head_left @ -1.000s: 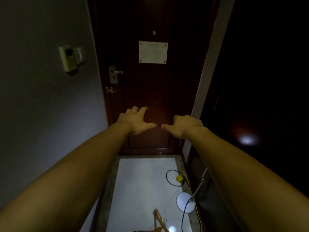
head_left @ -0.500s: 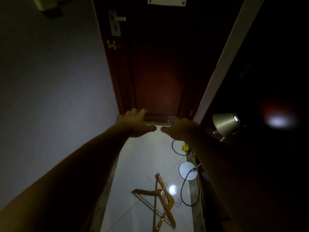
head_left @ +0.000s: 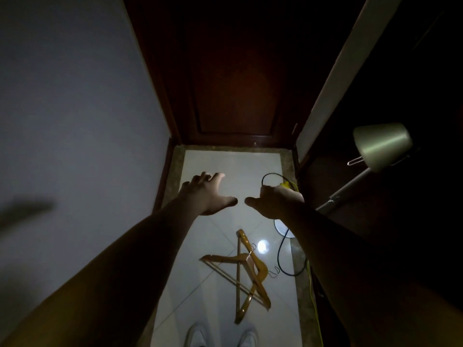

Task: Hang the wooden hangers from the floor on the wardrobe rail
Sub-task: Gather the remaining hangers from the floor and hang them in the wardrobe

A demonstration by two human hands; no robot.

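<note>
Dim and narrow, the hallway has a grey wall (head_left: 75, 121) on its left and a dark red door (head_left: 235, 83) at the far end of a white tiled floor (head_left: 225, 166). Held out above the tiles, the left hand (head_left: 208, 194) has its fingers spread wide and holds nothing. Nearer the person's white shoes (head_left: 198, 336), the wooden hangers (head_left: 246, 274) lie crossed on the floor, untouched. The right hand (head_left: 275, 201), thumb out and fingers loosely bent downward, grasps nothing. Black and yellow cables (head_left: 280, 249) trail beside the hangers, and a floor lamp (head_left: 380, 145) leans at far right.
</note>
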